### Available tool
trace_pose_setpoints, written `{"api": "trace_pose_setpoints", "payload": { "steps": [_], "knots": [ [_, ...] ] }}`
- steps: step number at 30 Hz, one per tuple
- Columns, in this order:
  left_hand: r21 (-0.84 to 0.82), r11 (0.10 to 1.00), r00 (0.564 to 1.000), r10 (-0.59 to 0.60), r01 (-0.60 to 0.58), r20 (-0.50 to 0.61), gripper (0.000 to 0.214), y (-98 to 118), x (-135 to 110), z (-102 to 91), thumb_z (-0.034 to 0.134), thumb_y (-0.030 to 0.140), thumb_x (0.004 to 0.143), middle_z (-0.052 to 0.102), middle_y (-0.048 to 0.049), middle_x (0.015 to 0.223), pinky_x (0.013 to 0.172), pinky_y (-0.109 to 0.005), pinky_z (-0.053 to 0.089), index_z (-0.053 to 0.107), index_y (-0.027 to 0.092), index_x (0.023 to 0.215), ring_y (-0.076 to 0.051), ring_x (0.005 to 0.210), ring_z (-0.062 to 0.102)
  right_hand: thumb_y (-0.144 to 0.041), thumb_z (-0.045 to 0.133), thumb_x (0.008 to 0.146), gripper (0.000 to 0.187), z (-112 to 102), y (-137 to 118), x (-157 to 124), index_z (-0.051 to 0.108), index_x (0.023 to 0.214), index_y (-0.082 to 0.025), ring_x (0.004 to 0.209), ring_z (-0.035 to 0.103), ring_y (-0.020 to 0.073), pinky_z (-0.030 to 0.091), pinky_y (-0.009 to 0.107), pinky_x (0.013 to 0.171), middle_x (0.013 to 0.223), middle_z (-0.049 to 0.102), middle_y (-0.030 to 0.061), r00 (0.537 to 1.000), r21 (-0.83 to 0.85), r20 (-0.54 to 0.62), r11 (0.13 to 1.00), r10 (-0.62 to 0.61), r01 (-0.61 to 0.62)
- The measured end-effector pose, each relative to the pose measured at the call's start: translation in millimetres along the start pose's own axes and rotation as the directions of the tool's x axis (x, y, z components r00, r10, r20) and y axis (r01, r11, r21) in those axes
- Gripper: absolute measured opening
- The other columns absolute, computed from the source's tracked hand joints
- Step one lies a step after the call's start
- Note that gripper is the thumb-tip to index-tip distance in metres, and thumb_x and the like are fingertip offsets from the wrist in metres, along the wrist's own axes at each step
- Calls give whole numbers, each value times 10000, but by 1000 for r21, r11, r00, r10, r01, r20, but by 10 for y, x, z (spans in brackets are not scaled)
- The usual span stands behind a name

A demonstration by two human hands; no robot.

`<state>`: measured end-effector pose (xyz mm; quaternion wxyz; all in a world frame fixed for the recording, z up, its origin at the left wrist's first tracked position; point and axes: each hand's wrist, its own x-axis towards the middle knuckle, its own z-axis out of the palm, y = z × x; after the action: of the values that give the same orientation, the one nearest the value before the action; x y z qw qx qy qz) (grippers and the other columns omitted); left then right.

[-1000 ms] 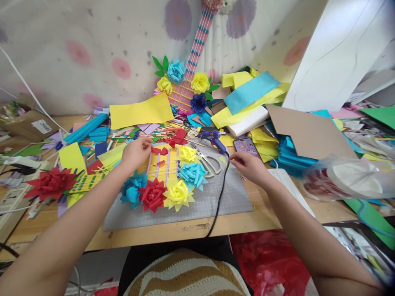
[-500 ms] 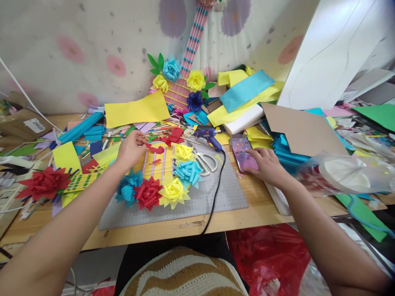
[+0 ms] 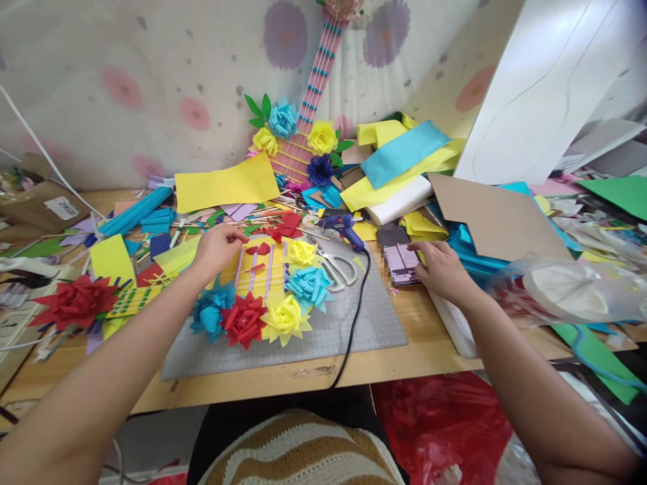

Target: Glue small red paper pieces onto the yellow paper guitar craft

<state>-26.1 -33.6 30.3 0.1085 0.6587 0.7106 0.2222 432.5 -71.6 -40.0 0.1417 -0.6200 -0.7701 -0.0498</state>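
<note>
My left hand (image 3: 220, 250) is over the left edge of a yellow paper guitar body (image 3: 277, 275), fingers bent and tips together; what they hold, if anything, is hidden. Close to its fingertips, red paper petals (image 3: 263, 248) lie on the body among lilac strips. Blue, red and yellow paper flowers (image 3: 243, 318) edge the body, which rests on a grey cutting mat (image 3: 354, 330). My right hand (image 3: 439, 268) is at the right edge of a phone (image 3: 399, 259) lying on the table, its fingers apart, index finger by the lit screen.
A blue glue gun (image 3: 344, 228) and its black cord lie right of the guitar body, beside scissors (image 3: 337, 266). Behind stands a pink paper guitar (image 3: 314, 87). Coloured paper and brown cardboard (image 3: 500, 215) are heaped at right. A red paper flower (image 3: 75, 301) lies at left.
The phone's screen has switched from app icons to small window panels. My left hand has shifted slightly right and up; the red petals beside it lie differently. My right hand stays by the phone.
</note>
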Motion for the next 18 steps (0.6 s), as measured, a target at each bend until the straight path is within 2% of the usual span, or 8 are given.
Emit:
{"api": "trace_pose_setpoints", "payload": {
  "steps": [6,11,18],
  "knots": [
    [30,999,1000,-24,23,4,165,-54,21,37,593,238,691,765,-8,889,779,-317,522,739,241,769,-234,812,678,-100,443,711,436,-26,3,29,633,1093,-195,1073,583,309,460,450,910,1074,703,113,999,45,27,998,42,-43],
    [31,999,1000,9,-9,0,183,-64,19,48,580,216,684,764,-28,969,868,-328,522,746,227,760,-246,881,681,-86,436,680,407,-41,27,68,661,990,-225,1031,594,291,477,434,903,1012,715,84,990,91,139,995,19,-32],
    [22,1000,1000,4,-4,6,237,-89,29,86,550,205,693,770,-36,972,850,-333,528,766,231,787,-252,894,690,-82,440,691,489,32,76,215,635,1134,-147,1121,562,318,452,435,937,1117,687,149,987,-16,153,999,49,-47]
  ]
}}
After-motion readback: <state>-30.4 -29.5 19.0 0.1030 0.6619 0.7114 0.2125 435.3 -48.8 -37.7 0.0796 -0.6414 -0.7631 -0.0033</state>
